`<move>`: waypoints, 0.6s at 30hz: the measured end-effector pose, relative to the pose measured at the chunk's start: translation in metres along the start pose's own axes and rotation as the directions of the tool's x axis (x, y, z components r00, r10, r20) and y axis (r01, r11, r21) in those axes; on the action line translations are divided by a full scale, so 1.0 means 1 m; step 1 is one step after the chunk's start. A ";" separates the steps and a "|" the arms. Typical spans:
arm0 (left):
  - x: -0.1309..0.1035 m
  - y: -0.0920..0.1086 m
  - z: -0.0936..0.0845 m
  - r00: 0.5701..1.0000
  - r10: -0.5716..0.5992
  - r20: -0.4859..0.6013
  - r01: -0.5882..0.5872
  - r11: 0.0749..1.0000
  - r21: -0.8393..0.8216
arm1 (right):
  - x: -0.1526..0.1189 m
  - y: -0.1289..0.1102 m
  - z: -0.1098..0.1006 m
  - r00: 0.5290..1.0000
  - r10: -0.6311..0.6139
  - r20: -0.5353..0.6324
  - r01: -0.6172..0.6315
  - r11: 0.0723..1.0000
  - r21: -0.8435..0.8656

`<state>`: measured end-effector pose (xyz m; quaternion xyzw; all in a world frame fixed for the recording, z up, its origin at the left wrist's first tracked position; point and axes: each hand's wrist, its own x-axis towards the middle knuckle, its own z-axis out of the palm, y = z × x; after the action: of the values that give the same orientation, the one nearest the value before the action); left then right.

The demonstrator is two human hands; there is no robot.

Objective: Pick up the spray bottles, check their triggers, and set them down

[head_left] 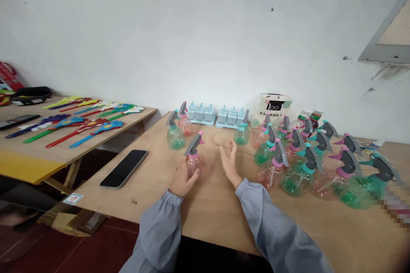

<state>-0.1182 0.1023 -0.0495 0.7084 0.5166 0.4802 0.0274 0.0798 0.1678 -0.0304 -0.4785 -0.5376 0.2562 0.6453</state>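
Note:
My left hand point(183, 179) is around the lower side of a pink spray bottle point(195, 163) with a grey trigger head, its thumb across the front; the fingers behind are partly hidden. The bottle stands upright on the wooden table. To the right, my right hand point(229, 163) is held open and holds nothing, its fingertips just short of a green spray bottle point(241, 135) farther back. Another green spray bottle point(176, 137) stands beyond my left hand, with a pink spray bottle point(185, 125) behind it.
Several pink and green spray bottles point(297, 179) crowd the table's right side. Along the wall are pale blue popsicle moulds point(205, 115) and a printed box point(270, 108). A phone point(124, 168) lies at left. Hand-shaped toys point(96, 132) cover a second table.

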 end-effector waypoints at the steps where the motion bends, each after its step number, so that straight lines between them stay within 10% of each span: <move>1: -0.002 0.004 0.004 1.000 -0.003 0.015 0.002 1.000 0.019 | -0.009 -0.010 0.002 0.990 -0.069 0.126 0.067 0.997 0.023; 10: -0.013 0.038 0.022 0.992 0.112 0.064 -0.117 0.990 0.079 | -0.013 -0.062 -0.007 0.935 -0.123 0.331 0.089 0.989 0.116; 13: 0.024 0.010 -0.008 0.991 0.030 -0.131 -0.033 0.999 -0.026 | -0.008 -0.067 -0.018 0.951 -0.070 0.300 0.035 0.992 0.123; 16: 0.079 -0.033 -0.036 0.883 -0.214 -0.418 0.237 0.971 0.005 | -0.004 -0.076 -0.025 0.959 0.000 0.285 -0.038 0.991 0.131; 18: 0.111 -0.056 -0.044 0.870 -0.275 -0.410 0.310 0.950 0.022 | -0.002 -0.083 -0.027 0.946 0.087 0.312 -0.139 0.979 0.147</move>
<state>-0.1885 0.1927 0.0168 0.5084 0.6328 0.5827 -0.0379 0.0892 0.1230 0.0438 -0.4077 -0.5786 0.4077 0.5769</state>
